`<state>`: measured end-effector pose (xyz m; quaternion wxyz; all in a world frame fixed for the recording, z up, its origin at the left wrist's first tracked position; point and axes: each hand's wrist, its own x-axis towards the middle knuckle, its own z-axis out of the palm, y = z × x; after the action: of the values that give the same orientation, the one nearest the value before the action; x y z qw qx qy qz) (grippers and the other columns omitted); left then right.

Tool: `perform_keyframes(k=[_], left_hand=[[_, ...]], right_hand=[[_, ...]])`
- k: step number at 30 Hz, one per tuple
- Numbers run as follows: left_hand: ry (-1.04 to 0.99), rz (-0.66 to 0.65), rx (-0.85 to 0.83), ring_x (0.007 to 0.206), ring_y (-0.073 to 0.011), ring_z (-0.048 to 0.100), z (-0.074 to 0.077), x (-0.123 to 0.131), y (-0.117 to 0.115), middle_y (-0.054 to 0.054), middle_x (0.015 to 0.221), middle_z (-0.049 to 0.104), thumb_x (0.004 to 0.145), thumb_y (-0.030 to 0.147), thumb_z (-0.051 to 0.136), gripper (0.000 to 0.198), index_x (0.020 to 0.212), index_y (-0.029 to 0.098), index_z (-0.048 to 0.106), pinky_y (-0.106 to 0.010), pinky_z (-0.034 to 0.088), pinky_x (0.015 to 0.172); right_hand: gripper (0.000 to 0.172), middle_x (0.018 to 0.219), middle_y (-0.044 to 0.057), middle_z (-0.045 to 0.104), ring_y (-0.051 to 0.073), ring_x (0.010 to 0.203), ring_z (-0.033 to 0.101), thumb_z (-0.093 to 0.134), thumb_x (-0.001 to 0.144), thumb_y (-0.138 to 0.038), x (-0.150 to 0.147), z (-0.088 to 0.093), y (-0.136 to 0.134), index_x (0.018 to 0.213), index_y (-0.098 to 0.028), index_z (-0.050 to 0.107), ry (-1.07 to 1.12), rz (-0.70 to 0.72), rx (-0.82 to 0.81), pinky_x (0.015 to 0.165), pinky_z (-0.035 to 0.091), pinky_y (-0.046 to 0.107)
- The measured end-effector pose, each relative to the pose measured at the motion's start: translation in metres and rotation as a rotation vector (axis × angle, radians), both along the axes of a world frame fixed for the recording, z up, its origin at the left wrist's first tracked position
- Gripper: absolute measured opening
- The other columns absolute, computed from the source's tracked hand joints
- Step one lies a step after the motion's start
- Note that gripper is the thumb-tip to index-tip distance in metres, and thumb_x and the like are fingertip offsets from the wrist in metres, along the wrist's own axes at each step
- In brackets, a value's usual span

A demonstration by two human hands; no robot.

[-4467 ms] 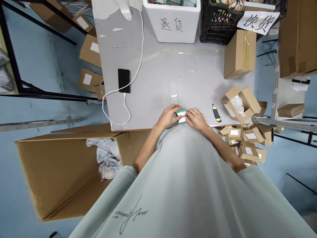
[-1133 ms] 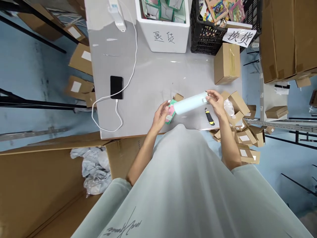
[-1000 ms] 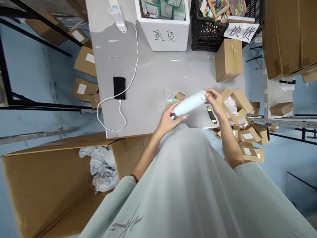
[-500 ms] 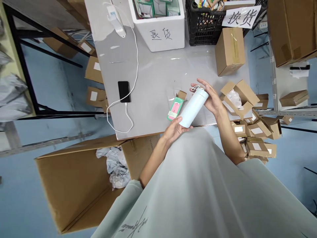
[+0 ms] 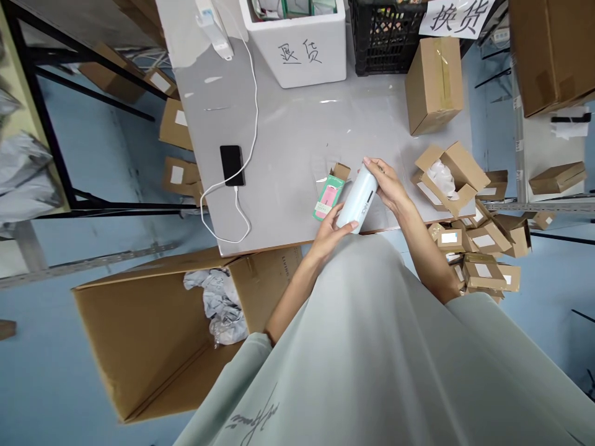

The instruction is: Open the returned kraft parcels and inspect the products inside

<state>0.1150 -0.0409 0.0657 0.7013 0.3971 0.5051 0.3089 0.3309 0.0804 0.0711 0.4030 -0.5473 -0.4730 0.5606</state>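
Between my two hands is a pale blue insulated bottle [image 5: 359,201], tilted, with dark lettering on the side facing up. My left hand [image 5: 331,234] is wrapped around its lower end, thumb across the front. Closed about the upper end, my right hand [image 5: 387,184] covers the cap with its fingers. Just left of the bottle lies a green and pink bottle box [image 5: 329,198] on the grey table [image 5: 288,136], its cardboard end flap open. To the right of my right hand sits an opened carton [image 5: 458,173] with white wrapping inside.
A white foam bin [image 5: 304,56], a black crate [image 5: 385,43] and a taped carton [image 5: 434,87] stand along the back. A phone [image 5: 232,165] with a white cable lies left. Below the table edge is a large open box [image 5: 153,347]; small cartons [image 5: 483,272] pile up at right.
The bottle has been turned, so its lettering now shows. My right hand has closed around the cap end, and my left thumb has come over the front. The view has shifted slightly.
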Motion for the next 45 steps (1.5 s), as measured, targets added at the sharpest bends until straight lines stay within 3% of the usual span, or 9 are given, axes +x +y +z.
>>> perform_keyframes(k=[7, 14, 19, 26, 30, 34, 38, 43, 45], left_hand=[[-0.476, 0.114, -0.294, 0.125, -0.0400, 0.085, 0.026, -0.001, 0.004, -0.021, 0.146, 0.082, 0.091, 0.058, 0.093, 0.081, 0.157, 0.018, 0.067, -0.051, 0.068, 0.111], [-0.668, 0.127, -0.480, 0.106, -0.0339, 0.089, 0.030, -0.006, 0.010, -0.021, 0.132, 0.087, 0.098, 0.066, 0.069, 0.082, 0.157, 0.010, 0.068, -0.043, 0.070, 0.097], [-0.574, 0.067, -0.370, 0.124, -0.0411, 0.084, 0.037, -0.003, 0.011, -0.023, 0.150, 0.080, 0.095, 0.072, 0.074, 0.085, 0.155, 0.013, 0.071, -0.052, 0.067, 0.108], [-0.039, 0.196, 0.075, 0.163, -0.0434, 0.057, 0.030, -0.003, 0.010, -0.013, 0.176, 0.059, 0.079, 0.054, 0.104, 0.091, 0.160, 0.032, 0.067, -0.051, 0.058, 0.126], [-0.182, 0.156, -0.052, 0.135, -0.0418, 0.080, 0.031, -0.008, 0.011, -0.016, 0.154, 0.075, 0.084, 0.059, 0.098, 0.081, 0.152, 0.025, 0.070, -0.054, 0.065, 0.114], [-0.396, 0.078, -0.182, 0.119, -0.0402, 0.086, 0.035, -0.012, 0.008, -0.020, 0.137, 0.084, 0.087, 0.067, 0.094, 0.079, 0.147, 0.019, 0.074, -0.055, 0.068, 0.109], [-0.328, -0.007, -0.177, 0.134, -0.0440, 0.080, 0.036, -0.007, 0.004, -0.020, 0.140, 0.084, 0.085, 0.069, 0.096, 0.074, 0.136, 0.017, 0.080, -0.056, 0.065, 0.115], [-0.052, 0.046, 0.057, 0.169, -0.0446, 0.051, 0.036, 0.001, 0.008, -0.014, 0.178, 0.061, 0.072, 0.052, 0.109, 0.102, 0.162, 0.025, 0.068, -0.053, 0.052, 0.134], [-0.094, 0.059, 0.019, 0.167, -0.0450, 0.054, 0.038, 0.000, 0.010, -0.014, 0.178, 0.061, 0.073, 0.053, 0.106, 0.102, 0.163, 0.025, 0.067, -0.055, 0.053, 0.132]], right_hand=[[0.074, 0.121, 0.004, 0.080, 0.028, 0.122, 0.075, 0.088, 0.085, -0.088, 0.012, 0.031, -0.011, 0.133, -0.034, 0.076, 0.322, 0.060, -0.171, 0.099, 0.069, 0.038], [0.074, 0.127, 0.004, 0.081, 0.027, 0.119, 0.079, 0.080, 0.092, -0.087, 0.012, 0.020, -0.009, 0.146, -0.037, 0.074, 0.492, 0.103, -0.158, 0.102, 0.072, 0.045], [0.075, 0.132, 0.004, 0.080, 0.027, 0.123, 0.078, 0.087, 0.090, -0.083, 0.008, 0.015, -0.012, 0.148, -0.038, 0.072, 0.413, 0.084, -0.121, 0.105, 0.072, 0.044], [0.072, 0.147, 0.004, 0.075, 0.029, 0.133, 0.073, 0.087, 0.089, -0.084, 0.013, 0.021, -0.015, 0.145, -0.041, 0.074, 0.286, 0.023, -0.074, 0.112, 0.070, 0.050], [0.077, 0.154, 0.005, 0.074, 0.031, 0.138, 0.071, 0.079, 0.089, -0.093, 0.016, 0.029, -0.019, 0.144, -0.039, 0.076, 0.311, 0.025, -0.076, 0.114, 0.069, 0.051], [0.080, 0.147, 0.005, 0.077, 0.032, 0.136, 0.073, 0.084, 0.083, -0.094, 0.016, 0.036, -0.019, 0.140, -0.038, 0.078, 0.362, 0.050, -0.095, 0.111, 0.070, 0.049], [0.079, 0.134, 0.005, 0.081, 0.031, 0.131, 0.075, 0.093, 0.077, -0.087, 0.013, 0.035, -0.018, 0.137, -0.036, 0.078, 0.312, 0.025, -0.118, 0.107, 0.070, 0.046], [0.077, 0.135, 0.004, 0.080, 0.031, 0.132, 0.073, 0.094, 0.078, -0.083, 0.012, 0.030, -0.018, 0.136, -0.035, 0.078, 0.234, -0.050, -0.098, 0.109, 0.069, 0.046], [0.078, 0.141, 0.004, 0.078, 0.031, 0.137, 0.071, 0.090, 0.082, -0.086, 0.014, 0.031, -0.020, 0.140, -0.037, 0.076, 0.259, -0.032, -0.078, 0.112, 0.068, 0.047]])
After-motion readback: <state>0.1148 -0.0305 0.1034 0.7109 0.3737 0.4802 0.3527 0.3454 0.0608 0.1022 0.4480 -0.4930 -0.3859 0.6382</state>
